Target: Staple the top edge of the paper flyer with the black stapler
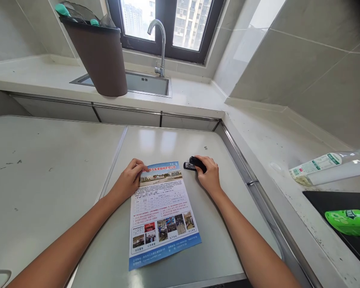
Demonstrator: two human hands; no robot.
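A printed flyer point(165, 212) with a blue border, text and small photos lies on the white folding table point(222, 240). My left hand point(131, 178) pinches its upper left edge, thumb and fingers closed on the paper. Just right of the flyer's top corner, my right hand point(208, 172) is wrapped round a black stapler point(195, 163). The stapler's jaw end points left toward the flyer, apart from it. Part of the stapler's body is hidden by my fingers.
Several loose staples point(9, 163) are scattered on the table's left half. Behind stand a brown bin point(99, 56) with bottles in it, a sink point(150, 84) and a faucet point(162, 48). On the right counter lie a clear bottle point(324, 165) and a green package point(349, 222).
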